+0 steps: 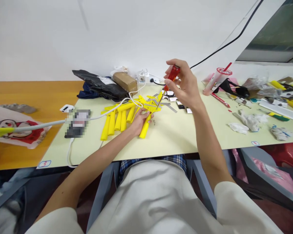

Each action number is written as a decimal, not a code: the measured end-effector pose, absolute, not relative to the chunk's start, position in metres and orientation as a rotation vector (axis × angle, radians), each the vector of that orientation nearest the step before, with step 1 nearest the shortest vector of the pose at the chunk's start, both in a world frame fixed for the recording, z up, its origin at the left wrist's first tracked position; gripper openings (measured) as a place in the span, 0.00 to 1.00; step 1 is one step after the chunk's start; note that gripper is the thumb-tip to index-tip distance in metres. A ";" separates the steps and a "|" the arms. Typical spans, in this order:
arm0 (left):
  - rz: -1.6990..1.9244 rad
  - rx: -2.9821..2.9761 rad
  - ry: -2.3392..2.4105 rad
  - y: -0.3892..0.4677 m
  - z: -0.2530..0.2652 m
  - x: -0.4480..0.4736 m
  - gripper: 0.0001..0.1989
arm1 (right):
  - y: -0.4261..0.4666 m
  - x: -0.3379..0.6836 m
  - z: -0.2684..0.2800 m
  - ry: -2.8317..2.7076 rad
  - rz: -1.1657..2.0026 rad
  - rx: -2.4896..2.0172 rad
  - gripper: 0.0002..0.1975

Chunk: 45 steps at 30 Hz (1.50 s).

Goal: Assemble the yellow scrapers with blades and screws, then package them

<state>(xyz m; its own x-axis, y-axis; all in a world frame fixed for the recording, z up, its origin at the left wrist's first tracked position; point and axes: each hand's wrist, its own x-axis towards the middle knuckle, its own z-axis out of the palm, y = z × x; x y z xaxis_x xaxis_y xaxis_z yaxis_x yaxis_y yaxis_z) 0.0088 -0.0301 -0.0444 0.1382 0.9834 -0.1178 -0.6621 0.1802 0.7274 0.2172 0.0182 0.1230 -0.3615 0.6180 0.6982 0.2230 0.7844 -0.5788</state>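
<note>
Shirt [156, 195] fills the bottom of my view, pale and rumpled, with blue plaid cloth [127, 165] peeking out by the table edge and grey chair arms [101, 191] either side. Past that is the pale tabletop [180, 139], and that's where the action is. Left hand [138, 122] is wrapped round a yellow-handled tool [144, 128] near its head, the handle's butt pointing back toward the body. Right hand [184, 79] is up higher, apart from the left, clamped on a red screwdriver [172, 78] tilted so the shaft runs down to the tool's head. I honestly can't tell from this feed whether the tip is seated in a screw. Just left of the tool there's a bunch of other yellow handles [118, 120], with loose metal blades [172, 108] just beyond it and small boxes [182, 104] beside those. A white cable [99, 115] crosses over to the left, past a pixelated device I can't make out. Off to the right I've got crumpled tissues [251, 120] and a cup with a red straw [217, 81]. Further back sit a black plastic bag [102, 86] and a brown box [125, 82], then the white wall [63, 39].
</note>
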 end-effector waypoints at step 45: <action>1.308 0.552 0.682 -0.029 -0.038 0.010 0.24 | 0.007 0.234 0.198 -2.390 0.282 -0.909 0.15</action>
<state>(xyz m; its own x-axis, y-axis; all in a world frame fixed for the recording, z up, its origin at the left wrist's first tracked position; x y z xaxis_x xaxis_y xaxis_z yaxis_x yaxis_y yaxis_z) 0.0095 -0.0294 -0.0381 0.1193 0.9828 -0.1409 -0.6782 0.1843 0.7114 0.2343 0.0071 0.1979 -0.6126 0.6640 0.4287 0.5458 0.7477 -0.3781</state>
